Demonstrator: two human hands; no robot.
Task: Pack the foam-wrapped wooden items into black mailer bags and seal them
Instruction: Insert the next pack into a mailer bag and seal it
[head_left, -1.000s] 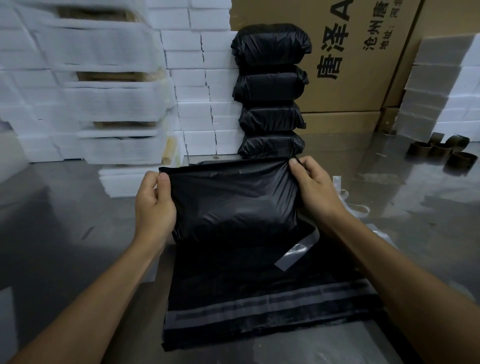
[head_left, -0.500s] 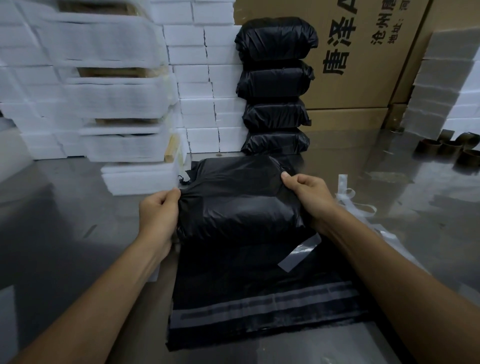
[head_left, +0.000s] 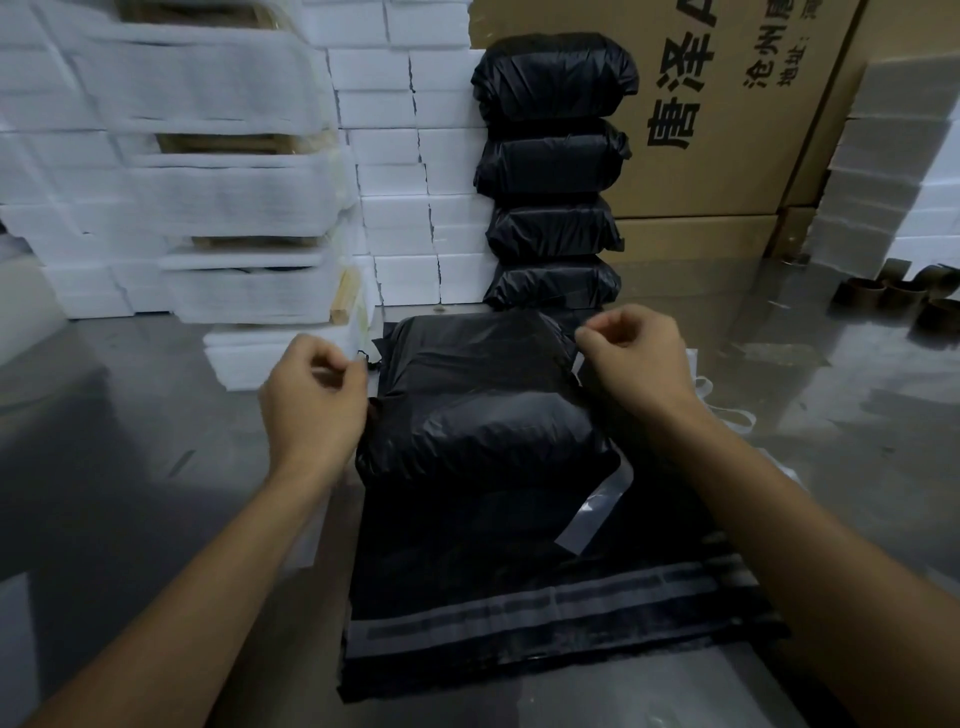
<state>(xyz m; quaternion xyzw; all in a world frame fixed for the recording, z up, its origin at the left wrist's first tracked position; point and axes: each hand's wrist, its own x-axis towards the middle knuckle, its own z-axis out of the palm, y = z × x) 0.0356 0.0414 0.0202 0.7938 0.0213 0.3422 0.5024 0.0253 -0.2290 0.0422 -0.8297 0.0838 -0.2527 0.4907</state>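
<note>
The filled bag (head_left: 483, 410) lies on the stack of flat bags (head_left: 545, 613) on the desk (head_left: 130, 467), folded over its load, so we judge it sealed or nearly so. Our left hand (head_left: 311, 395) and right hand (head_left: 634, 358) flank its far corners, fingers loosely curled and grasping nothing. Behind it, four packed bags (head_left: 553, 171) stand stacked against the foam blocks (head_left: 410, 208), probably where this one goes.
</note>
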